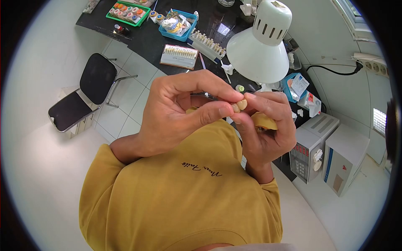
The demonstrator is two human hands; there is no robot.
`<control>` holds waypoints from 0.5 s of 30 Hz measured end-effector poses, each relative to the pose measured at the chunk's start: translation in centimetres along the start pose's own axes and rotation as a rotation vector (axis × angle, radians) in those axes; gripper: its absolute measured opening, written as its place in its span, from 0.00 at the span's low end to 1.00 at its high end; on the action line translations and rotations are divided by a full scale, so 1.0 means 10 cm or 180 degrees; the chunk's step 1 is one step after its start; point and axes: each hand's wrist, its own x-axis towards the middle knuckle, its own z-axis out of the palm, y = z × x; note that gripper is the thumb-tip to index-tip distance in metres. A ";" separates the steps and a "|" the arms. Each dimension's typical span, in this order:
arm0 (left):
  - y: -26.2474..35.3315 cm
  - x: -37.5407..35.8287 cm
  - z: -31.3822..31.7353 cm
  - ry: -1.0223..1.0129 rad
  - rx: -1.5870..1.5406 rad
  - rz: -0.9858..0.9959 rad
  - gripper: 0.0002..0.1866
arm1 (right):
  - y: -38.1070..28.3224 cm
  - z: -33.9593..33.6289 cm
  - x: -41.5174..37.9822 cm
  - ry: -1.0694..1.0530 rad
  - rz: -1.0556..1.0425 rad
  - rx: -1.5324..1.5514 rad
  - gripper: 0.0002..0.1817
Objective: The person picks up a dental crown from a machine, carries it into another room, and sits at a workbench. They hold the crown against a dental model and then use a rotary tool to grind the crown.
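Observation:
Between the fingertips of both hands is a small piece of tooth-coloured dental work (240,105), shaped like joined teeth. My left hand (188,111) pinches it from the left with thumb and index finger. From the right, the thumb and index finger of my right hand (268,121) meet at the same piece. A yellow dental model (264,121) sits in the palm side of my right hand, partly hidden by the fingers. Both hands are raised in front of the yellow shirt, close together.
Behind the hands, a black worktop (144,50) holds a shade guide box (179,57), a blue basket (184,37), a green tray (144,19) and a white lamp (259,54). Grey machines (314,146) stand right; a black chair (98,78) stands left.

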 end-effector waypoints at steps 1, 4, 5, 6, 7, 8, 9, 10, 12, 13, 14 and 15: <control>-0.01 0.00 -0.01 -0.0073 0.0038 0.0061 0.08 | 0.00 0.00 -0.01 0.0002 0.0041 0.0051 0.16; -0.03 -0.02 -0.01 -0.0082 0.0135 0.0105 0.08 | 0.02 0.00 -0.06 0.0028 0.0066 0.0141 0.16; -0.04 -0.03 -0.01 -0.0082 0.0130 0.0081 0.08 | 0.02 0.00 -0.08 0.0032 0.0090 0.0138 0.16; -0.04 -0.04 -0.01 -0.0059 0.0099 0.0039 0.08 | 0.03 0.01 -0.09 0.0041 0.0115 0.0162 0.16; -0.04 -0.05 0.00 -0.0037 0.0069 -0.0001 0.08 | 0.03 0.01 -0.10 0.0051 0.0139 0.0186 0.16; -0.04 -0.05 0.00 -0.0039 0.0064 -0.0022 0.08 | 0.03 0.01 -0.11 0.0057 0.0159 0.0182 0.16; -0.05 -0.05 0.00 -0.0041 0.0046 -0.0025 0.08 | 0.03 0.01 -0.12 0.0075 0.0184 0.0224 0.16; -0.05 -0.06 0.00 -0.0043 0.0029 -0.0025 0.07 | 0.03 0.02 -0.13 0.0094 0.0207 0.0265 0.16; -0.04 -0.06 0.01 -0.0021 0.0079 -0.0111 0.08 | 0.03 0.02 -0.12 0.0085 0.0172 0.0258 0.16; -0.03 -0.07 0.02 0.0006 0.0132 -0.0178 0.09 | 0.03 0.02 -0.12 0.0068 0.0121 0.0254 0.16; -0.03 -0.07 0.02 -0.0001 0.0132 -0.0186 0.09 | 0.03 0.02 -0.13 0.0076 0.0127 0.0249 0.16; -0.03 -0.07 0.02 0.0016 0.0124 -0.0201 0.09 | 0.02 0.02 -0.13 0.0086 0.0145 0.0260 0.16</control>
